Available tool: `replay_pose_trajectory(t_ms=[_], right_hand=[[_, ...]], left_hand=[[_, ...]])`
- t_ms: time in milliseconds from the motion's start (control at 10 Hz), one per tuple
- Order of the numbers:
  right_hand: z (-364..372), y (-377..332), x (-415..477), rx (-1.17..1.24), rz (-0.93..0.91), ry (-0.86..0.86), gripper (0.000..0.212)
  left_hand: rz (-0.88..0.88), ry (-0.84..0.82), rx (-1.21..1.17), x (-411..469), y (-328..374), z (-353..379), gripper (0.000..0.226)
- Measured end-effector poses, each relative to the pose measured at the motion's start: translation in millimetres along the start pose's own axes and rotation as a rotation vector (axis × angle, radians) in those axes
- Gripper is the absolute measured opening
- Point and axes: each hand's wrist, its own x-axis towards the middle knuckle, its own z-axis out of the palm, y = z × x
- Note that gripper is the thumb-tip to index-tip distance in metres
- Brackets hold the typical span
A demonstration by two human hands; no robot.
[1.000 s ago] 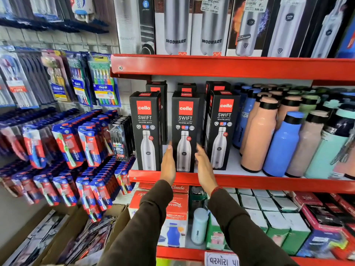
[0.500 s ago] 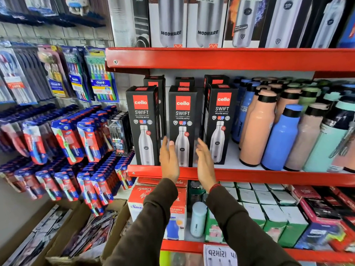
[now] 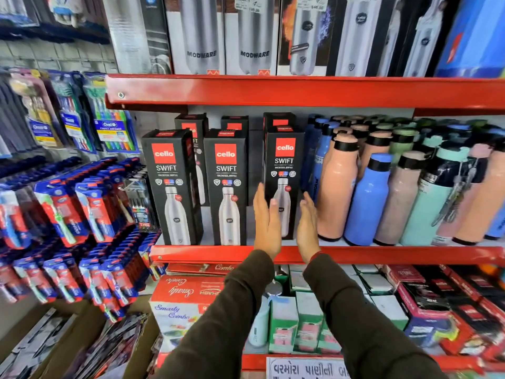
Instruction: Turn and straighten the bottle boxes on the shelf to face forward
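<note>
Three black bottle boxes stand in a front row on the red shelf (image 3: 207, 254): the left box (image 3: 170, 187), the middle box (image 3: 226, 187) and the right box (image 3: 284, 170). All three show their printed fronts; the right one stands a little further back. More black boxes (image 3: 191, 124) stand behind them. My left hand (image 3: 266, 222) and my right hand (image 3: 307, 225) are held flat, palms facing each other, on either side of the right box's lower part. Whether they touch it I cannot tell. Both hands hold nothing.
Loose bottles in peach (image 3: 337, 187), blue (image 3: 367, 201) and mint (image 3: 429, 203) crowd the shelf right of the boxes. Toothbrush packs (image 3: 79, 214) hang on the left wall. Larger bottle boxes (image 3: 202, 36) fill the shelf above; small cartons (image 3: 284, 321) sit on the shelf below.
Both hands have left the middle box and moved right to flank the right box. The camera view has shifted right and closer.
</note>
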Motion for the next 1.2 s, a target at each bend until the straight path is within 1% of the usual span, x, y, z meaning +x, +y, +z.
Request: replay_pose_trajectory(t_ms=[100, 200, 300, 400, 500, 600, 700, 800, 900, 1000, 1100, 1200], right_hand=[[-1.9, 3.1, 12.2, 0.031, 0.058, -0.068, 0.049], [-2.7, 4.4, 16.9, 0.039, 0.069, -0.122, 0.049], [-4.1, 7.0, 15.1, 0.041, 0.063, -0.142, 0.05], [-7.8, 6.1, 6.0, 0.014, 0.048, -0.154, 0.06], [-12.8, 7.8, -3.8, 0.023, 0.027, -0.16, 0.062], [-17.4, 6.8, -13.5, 0.008, 0.008, -0.144, 0.062], [-20.2, 6.7, -19.6, -0.005, -0.004, -0.147, 0.056], [-22.3, 3.5, -24.9, -0.018, 0.002, -0.139, 0.059], [-22.8, 3.5, -26.5, -0.011, 0.009, -0.14, 0.057], [-22.9, 0.6, -29.9, -0.014, 0.016, -0.132, 0.059], [-21.4, 0.5, -28.2, -0.026, 0.027, -0.155, 0.062], [-24.1, -3.6, -29.4, -0.048, 0.008, -0.168, 0.06]], left_hand=[[-0.251, -0.017, -0.062, 18.4, -8.7, 5.9, 0.066], [-0.403, -0.066, -0.116, 27.4, -17.6, 3.1, 0.071], [-0.439, -0.082, -0.114, 27.5, -21.3, -3.2, 0.073], [-0.401, -0.047, -0.118, 22.6, -20.9, -7.6, 0.075], [-0.34, 0.004, -0.138, 14.3, -16.3, -9.1, 0.062], [-0.303, 0.007, -0.128, 2.2, -12.8, -11.5, 0.061], [-0.275, 0.014, -0.094, -9.1, -13.2, -14.4, 0.073], [-0.262, 0.029, -0.072, -14.4, -9.3, -15.1, 0.073], [-0.251, 0.033, -0.068, -17.0, -5.3, -14.9, 0.057], [-0.245, 0.04, -0.049, -19.1, -1.7, -15.0, 0.051], [-0.243, 0.01, -0.003, -17.3, -0.7, -15.0, 0.054], [-0.222, 0.022, 0.052, -18.8, 0.0, -11.2, 0.057]])
